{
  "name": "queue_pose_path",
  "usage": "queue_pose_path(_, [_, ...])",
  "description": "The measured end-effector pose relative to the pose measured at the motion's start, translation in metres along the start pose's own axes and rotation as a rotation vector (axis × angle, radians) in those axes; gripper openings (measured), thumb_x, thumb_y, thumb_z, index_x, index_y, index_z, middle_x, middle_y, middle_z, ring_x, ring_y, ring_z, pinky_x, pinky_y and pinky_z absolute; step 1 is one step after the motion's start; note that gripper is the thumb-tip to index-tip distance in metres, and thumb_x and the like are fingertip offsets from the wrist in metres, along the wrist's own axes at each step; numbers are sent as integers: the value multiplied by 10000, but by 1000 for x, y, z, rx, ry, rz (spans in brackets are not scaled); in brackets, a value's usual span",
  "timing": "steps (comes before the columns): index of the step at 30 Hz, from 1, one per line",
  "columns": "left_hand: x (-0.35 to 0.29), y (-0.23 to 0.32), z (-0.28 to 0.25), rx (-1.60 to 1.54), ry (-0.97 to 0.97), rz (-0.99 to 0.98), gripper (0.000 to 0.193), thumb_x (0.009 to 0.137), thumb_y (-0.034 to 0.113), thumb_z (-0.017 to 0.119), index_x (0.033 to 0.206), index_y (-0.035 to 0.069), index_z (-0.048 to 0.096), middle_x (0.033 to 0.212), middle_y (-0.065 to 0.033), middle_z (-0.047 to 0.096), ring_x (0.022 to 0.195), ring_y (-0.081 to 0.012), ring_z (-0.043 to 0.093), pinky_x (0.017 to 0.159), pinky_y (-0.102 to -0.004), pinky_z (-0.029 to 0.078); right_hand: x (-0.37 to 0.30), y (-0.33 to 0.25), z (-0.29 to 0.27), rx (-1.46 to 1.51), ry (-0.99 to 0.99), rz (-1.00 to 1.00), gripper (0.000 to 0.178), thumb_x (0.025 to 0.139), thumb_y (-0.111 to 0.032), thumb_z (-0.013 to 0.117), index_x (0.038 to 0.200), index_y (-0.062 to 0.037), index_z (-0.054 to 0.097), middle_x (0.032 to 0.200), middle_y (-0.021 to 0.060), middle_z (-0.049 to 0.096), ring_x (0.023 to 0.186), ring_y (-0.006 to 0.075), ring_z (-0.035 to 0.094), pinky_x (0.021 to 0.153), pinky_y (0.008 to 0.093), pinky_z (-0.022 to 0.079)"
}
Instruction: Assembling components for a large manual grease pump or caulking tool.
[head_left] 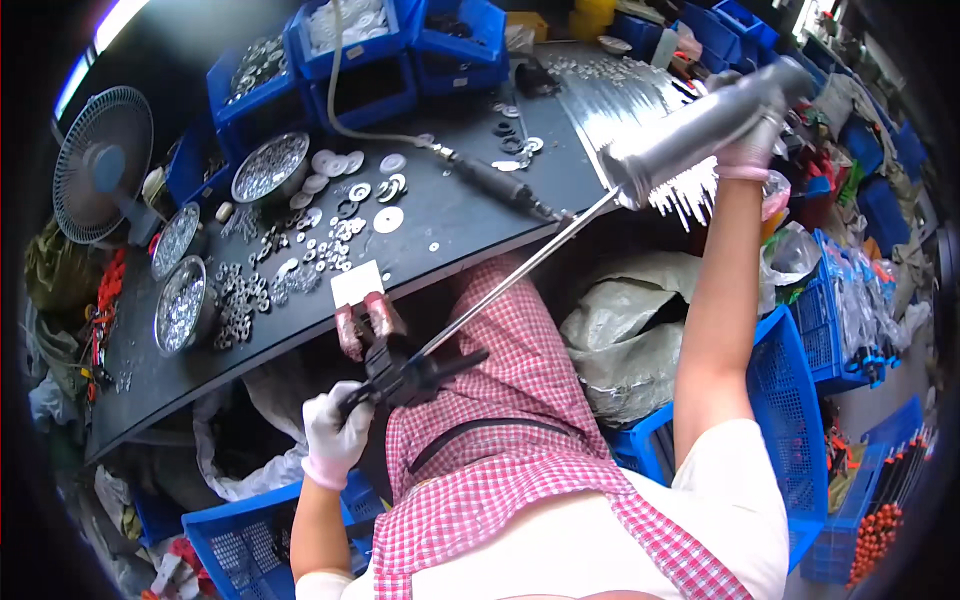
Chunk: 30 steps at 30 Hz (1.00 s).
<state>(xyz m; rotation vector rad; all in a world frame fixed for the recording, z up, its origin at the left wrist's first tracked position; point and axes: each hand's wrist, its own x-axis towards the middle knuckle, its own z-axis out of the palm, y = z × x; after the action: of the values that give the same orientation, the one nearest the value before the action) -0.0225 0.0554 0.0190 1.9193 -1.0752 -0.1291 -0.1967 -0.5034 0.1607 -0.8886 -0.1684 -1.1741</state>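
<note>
My left hand (335, 432), in a white glove, is closed round the grip of a black gun-like handle (405, 372) above my lap. A long thin metal rod (520, 270) slants from this handle up to the right. Its far end meets the near end of a wide grey metal tube (690, 135); whether it reaches inside cannot be made out. Gloved too, my right hand (755, 140) wraps the tube near its far end, with that arm stretched out. The tube is slightly blurred. Beside the handle, at the bench edge, are two reddish-white worn objects (378, 312).
On the dark bench (430, 265) lie white discs (388, 220), small rings and a hose-fed black air tool (490, 185). Metal bowls (185, 305) of small parts stand left, near a fan (105, 165). Many metal rods (685, 200) lie right. Blue crates (785, 430) flank me.
</note>
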Motion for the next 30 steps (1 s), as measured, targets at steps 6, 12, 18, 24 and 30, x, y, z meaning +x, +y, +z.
queue_pose_path(6, [54,33,1,-253,73,-78,131,795,89,637,886,2,674,610,-87,615,526,-131,605,514,-257,455,-180,112,177,203,-46,134,491,888,-404,591,1203,-50,467,1070,119,567,1005,258,543,935,430,459])
queue_pose_path(12, [74,54,-1,-649,-191,-309,203,865,106,660,1003,-41,686,824,28,652,749,-15,529,668,-194,450,-213,144,179,-121,-369,292,759,765,-527,728,1286,-75,413,1160,126,545,1139,284,515,1053,454,361])
queue_pose_path(18, [85,44,4,-552,-239,-372,308,903,293,613,897,-8,673,730,42,578,663,-31,485,599,-210,421,-222,166,154,-161,-627,369,656,816,-374,712,1245,-15,370,1142,207,575,1051,252,576,896,361,482])
queue_pose_path(24, [120,71,22,352,121,314,759,600,279,827,1266,98,512,965,-89,648,810,-246,625,753,-355,486,-250,160,132,-327,-255,469,236,869,-187,618,1002,7,617,897,19,605,809,108,554,787,261,475])
queue_pose_path(30, [121,67,52,324,73,496,733,494,166,852,1167,71,579,1043,-135,631,967,-334,604,861,-415,483,-249,138,124,-414,-440,486,433,830,-350,694,1110,-30,614,1060,80,655,946,160,619,808,309,499])
